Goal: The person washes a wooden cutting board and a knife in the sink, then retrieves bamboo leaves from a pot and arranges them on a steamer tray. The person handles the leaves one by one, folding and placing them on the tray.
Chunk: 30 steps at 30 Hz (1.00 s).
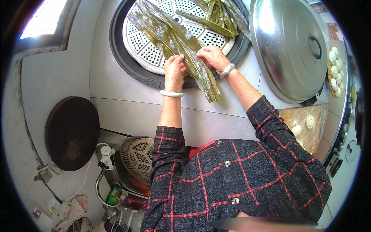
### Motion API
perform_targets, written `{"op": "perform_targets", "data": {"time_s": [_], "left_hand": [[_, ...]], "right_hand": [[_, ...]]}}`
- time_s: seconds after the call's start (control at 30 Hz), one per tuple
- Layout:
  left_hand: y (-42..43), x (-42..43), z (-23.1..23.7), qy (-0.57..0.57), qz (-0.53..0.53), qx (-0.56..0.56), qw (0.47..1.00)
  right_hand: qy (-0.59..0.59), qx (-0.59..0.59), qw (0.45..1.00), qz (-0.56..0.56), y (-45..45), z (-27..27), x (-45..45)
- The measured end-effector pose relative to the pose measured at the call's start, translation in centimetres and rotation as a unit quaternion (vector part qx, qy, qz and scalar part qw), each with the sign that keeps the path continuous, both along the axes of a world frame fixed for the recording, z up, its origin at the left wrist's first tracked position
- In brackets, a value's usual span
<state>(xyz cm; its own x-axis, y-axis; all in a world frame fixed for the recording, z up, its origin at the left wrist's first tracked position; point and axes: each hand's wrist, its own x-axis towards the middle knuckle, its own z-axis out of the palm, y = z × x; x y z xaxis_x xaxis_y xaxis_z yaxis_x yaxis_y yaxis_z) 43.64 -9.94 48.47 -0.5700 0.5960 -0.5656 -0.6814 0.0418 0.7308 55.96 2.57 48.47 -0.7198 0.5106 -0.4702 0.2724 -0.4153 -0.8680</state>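
Note:
Long, wet olive-green leaves lie spread and overlapping across a perforated metal steamer plate. Their near ends reach past the plate and hang over the dark rim of the round pot around it. My left hand, with a pale bangle at the wrist, pinches the left edge of the leaves. On the other side my right hand, wearing a silver-coloured bracelet, grips their right edge between thumb and fingers. Behind it, more folded leaves are bunched at the plate's far right.
A large metal lid leans at the right. Beyond it, dough buns fill a tray; others sit on a floured wooden board with a knife. At left stand a round dark board, a faucet and cables.

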Motion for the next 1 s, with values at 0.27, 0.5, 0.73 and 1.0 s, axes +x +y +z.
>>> {"op": "perform_targets", "data": {"time_s": [0.27,0.5,0.73,1.0], "left_hand": [[0.2,0.6,-1.4,0.344,-0.078,-0.198,0.915],[1.6,0.2,1.1,0.277,-0.005,-0.055,0.959],[2.3,-2.2,-0.7,0.009,0.050,0.051,0.997],[1.3,-3.0,-0.7,-0.052,0.071,0.103,0.991]], "right_hand": [[-0.018,0.183,0.983,0.009,-0.6,0.9,-0.7],[0.029,0.554,0.828,0.088,-3.3,2.7,-1.7],[0.037,0.563,0.806,0.177,-1.9,2.8,-2.7],[-0.291,0.682,0.667,0.067,10.8,-1.3,-4.2]]}}
